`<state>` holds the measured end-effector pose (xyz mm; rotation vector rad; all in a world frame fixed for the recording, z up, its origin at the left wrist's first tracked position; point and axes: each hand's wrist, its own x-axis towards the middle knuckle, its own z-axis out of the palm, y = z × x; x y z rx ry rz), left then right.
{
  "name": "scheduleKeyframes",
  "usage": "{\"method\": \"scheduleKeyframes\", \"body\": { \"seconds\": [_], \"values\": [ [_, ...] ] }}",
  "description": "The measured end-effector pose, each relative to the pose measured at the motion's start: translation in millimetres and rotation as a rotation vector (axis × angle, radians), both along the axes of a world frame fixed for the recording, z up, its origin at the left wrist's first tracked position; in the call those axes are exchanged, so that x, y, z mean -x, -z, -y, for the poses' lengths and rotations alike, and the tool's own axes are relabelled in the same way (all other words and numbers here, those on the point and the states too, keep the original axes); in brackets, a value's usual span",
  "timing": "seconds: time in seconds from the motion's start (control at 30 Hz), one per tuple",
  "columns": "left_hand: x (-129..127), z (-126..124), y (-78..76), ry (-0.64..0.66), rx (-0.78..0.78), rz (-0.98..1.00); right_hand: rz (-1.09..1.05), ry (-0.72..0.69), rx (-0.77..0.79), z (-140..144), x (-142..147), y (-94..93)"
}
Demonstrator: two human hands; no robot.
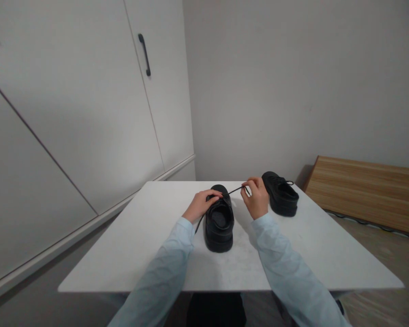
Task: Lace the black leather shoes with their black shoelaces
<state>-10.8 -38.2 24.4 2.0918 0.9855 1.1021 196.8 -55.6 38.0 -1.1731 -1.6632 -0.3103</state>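
Both arms (pixel 170 256) stretch forward, the left hand (pixel 203 203) angled inward, the right hand (pixel 256 198) raised and pinching.

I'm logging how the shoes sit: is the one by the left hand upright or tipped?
Upright: the near shoe stands sole-down on the white table, its foot opening facing up.

shoe (pixel 219 240): black | second shoe (pixel 283 202): black | lace (pixel 236 190): black | sleeves (pixel 170 259): plain pale blue | table (pixel 320 250): plain white | cabinet (pixel 85 113): off-white | handle (pixel 144 54): black | wall (pixel 286 91): light grey | board (pixel 368 193): brown — streaked with darker wood grain | floor (pixel 364 259): dull brown
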Motion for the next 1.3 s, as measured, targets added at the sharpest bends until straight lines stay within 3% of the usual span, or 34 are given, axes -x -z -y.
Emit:
{"method": "scheduleKeyframes", "body": {
  "seconds": [0.13, 0.27, 0.47, 0.57, 0.73, 0.9, 1.3],
  "values": [
    [0, 0, 0.2, -0.007, -0.003, -0.010, 0.159, -0.075, 0.093, 2, 4, -0.4],
    [1, -1, 2.2, -0.001, -0.002, 0.005, 0.217, -0.257, 0.201, 5, 9, 0.1],
    [4, -3, 2.8, -0.001, 0.008, 0.068, 0.161, -0.509, 0.320, 3, 12, 2.8],
    [8, -4, 0.4, -0.060, 0.027, 0.066, 0.117, -0.601, 0.369, 0, 13, 6.4],
    [13, -4, -1.8, -0.161, 0.021, -0.033, 0.110, -0.629, 0.476, -8, 11, 19.8],
    [13, -4, -1.6, -0.087, 0.075, -0.059, 0.100, -0.628, 0.544, -12, 10, 29.0],
    [10, -2, -1.9, -0.051, 0.164, -0.004, 0.115, -0.639, 0.568, -11, 10, 27.9]
  ]
}}
